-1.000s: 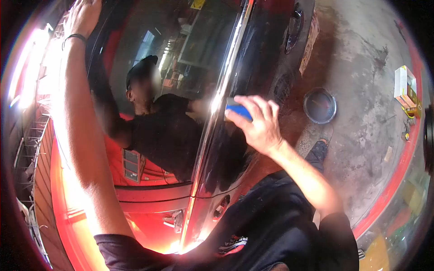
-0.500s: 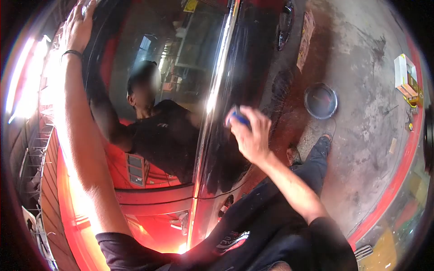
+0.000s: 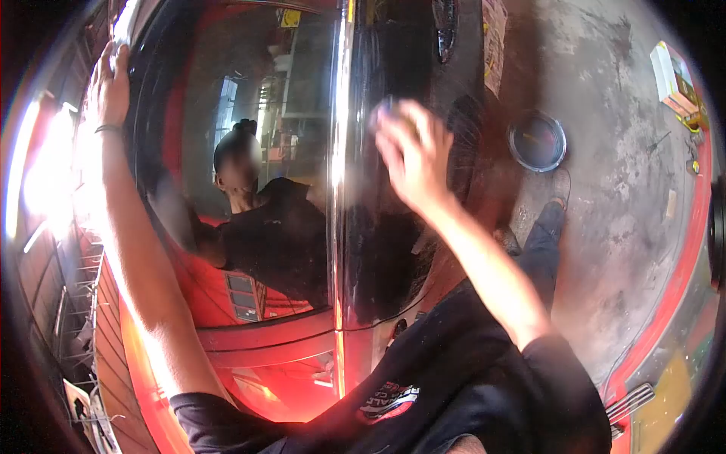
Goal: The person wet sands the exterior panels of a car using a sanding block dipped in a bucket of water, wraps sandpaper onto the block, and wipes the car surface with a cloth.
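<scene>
My left hand (image 3: 110, 92) lies flat on the roof edge of a shiny dark car, fingers stretched out. Lower on the same side, my right hand (image 3: 416, 151) is curled around a small bluish pad (image 3: 386, 108), which is blurred and mostly covered by the fingers. It is at the dark door panel (image 3: 393, 242), just below the bright chrome strip (image 3: 339, 151). Above that strip, the car window (image 3: 249, 91) mirrors a person in a dark shirt. A door handle (image 3: 445, 30) shows farther along the panel.
A round, dark basin (image 3: 538, 141) stands on the stained concrete floor (image 3: 605, 197) to the right. Boxes (image 3: 675, 82) sit by a red floor border (image 3: 681, 219). A bright light (image 3: 49, 166) glares at the left.
My right hand has moved up and forward along the door panel with the pad. My left hand stays on the roof edge, and the view has turned slightly.
</scene>
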### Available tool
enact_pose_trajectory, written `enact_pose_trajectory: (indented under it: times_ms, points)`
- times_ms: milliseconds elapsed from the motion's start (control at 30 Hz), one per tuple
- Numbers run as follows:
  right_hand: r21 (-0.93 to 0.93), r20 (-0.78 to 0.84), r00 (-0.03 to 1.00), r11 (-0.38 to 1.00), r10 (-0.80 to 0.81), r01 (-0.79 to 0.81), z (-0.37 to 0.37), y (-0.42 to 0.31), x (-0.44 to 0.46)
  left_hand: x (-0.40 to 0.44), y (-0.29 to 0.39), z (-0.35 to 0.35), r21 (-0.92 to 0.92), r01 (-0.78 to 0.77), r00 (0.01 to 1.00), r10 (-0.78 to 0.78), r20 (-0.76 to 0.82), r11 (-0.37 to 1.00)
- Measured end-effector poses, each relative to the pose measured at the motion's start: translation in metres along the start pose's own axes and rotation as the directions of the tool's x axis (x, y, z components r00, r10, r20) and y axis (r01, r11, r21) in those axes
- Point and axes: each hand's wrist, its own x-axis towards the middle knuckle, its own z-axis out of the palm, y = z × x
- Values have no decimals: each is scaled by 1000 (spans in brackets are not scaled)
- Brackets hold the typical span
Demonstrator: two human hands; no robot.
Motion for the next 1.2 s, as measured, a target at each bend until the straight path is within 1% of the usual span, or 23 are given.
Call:
enact_pose_trajectory:
  times_ms: [33, 100, 233, 300, 367, 400, 433, 500, 567, 600, 633, 667, 700, 767, 833, 867, 933, 967, 1033, 1067, 1100, 1133, 1200]
  points:
    - [3, -60, 998, 1000, 19, -18, 8, 10, 29, 0, -1, 0, -13, -4, 1000, 5, 9, 1000]
    - [-7, -106, 994, 1000, -28, 27, 20, 18, 39, 0, -2, 0, -39, -12, 1000, 14, 27, 999]
    - [52, 175, 951, 967, -254, 248, 2, -44, -105, 0, -10, 6, 7, -40, 999, 40, -19, 999]
    - [178, 200, 947, 960, -252, 218, -2, -40, -119, 2, -25, 18, 2, -80, 996, 80, -34, 997]
    - [122, 236, 928, 956, -288, 265, 5, -19, -55, 6, -47, 31, 48, -171, 984, 173, -50, 984]
    - [12, 199, 921, 940, -335, 340, 18, -3, -15, 3, -27, 21, -7, -104, 993, 104, -58, 995]
    - [53, 88, 949, 952, -304, 300, 26, 6, 29, 0, -13, 15, -61, -37, 998, 33, -61, 997]
    - [132, -101, 977, 971, -186, 198, 39, 14, 75, -2, -10, 12, -63, -39, 998, 36, -56, 997]
    - [168, -97, 982, 969, -164, 179, 36, 1, 36, -2, -9, 10, -67, -45, 998, 42, -46, 997]
    - [151, 21, 983, 972, -184, 178, 21, -12, -8, -3, -10, 10, -72, -41, 998, 38, -51, 997]
    - [227, 88, 976, 958, -199, 175, 9, -26, -57, -3, -8, 9, -76, -40, 998, 36, -50, 996]
    - [251, 98, 970, 949, -223, 193, 3, -34, -104, -5, -4, 7, -79, -28, 999, 25, -38, 996]
    - [213, 206, 941, 951, -269, 226, -13, -27, -125, -6, 0, 4, -82, -20, 1000, 18, -26, 996]
    - [191, 199, 935, 947, -294, 257, -11, -11, -91, -4, 2, -2, -63, -10, 1000, 10, -11, 998]
    - [156, 89, 941, 937, -328, 312, 5, 5, -18, 4, 6, -5, -34, -11, 1000, 11, -8, 999]
    - [121, 81, 946, 945, -315, 304, 15, 16, 12, 4, 8, -4, -21, -9, 1000, 9, -2, 1000]
    - [141, -34, 972, 962, -231, 233, 27, 22, 44, 3, 8, -6, 10, 1, 1000, -1, 10, 1000]
    - [165, -81, 980, 967, -184, 195, 29, 17, 45, 2, 7, -6, 1, -10, 1000, 10, 0, 1000]
    - [161, 8, 985, 973, -172, 168, 12, -7, -16, 0, 7, -10, -15, -33, 999, 33, -19, 999]
    - [208, 44, 982, 963, -183, 170, 3, -24, -60, -10, 30, -21, -58, -64, 995, 60, -74, 996]
    - [250, 106, 972, 951, -211, 180, -5, -28, -105, -10, 29, -19, -73, -69, 994, 62, -93, 995]
    - [178, 184, 949, 958, -255, 222, -18, -23, -131, -11, 27, -16, -87, -74, 992, 64, -112, 993]
    - [146, 158, 953, 961, -257, 235, -23, -19, -91, 7, -12, 13, -62, -37, 996, 32, -78, 997]
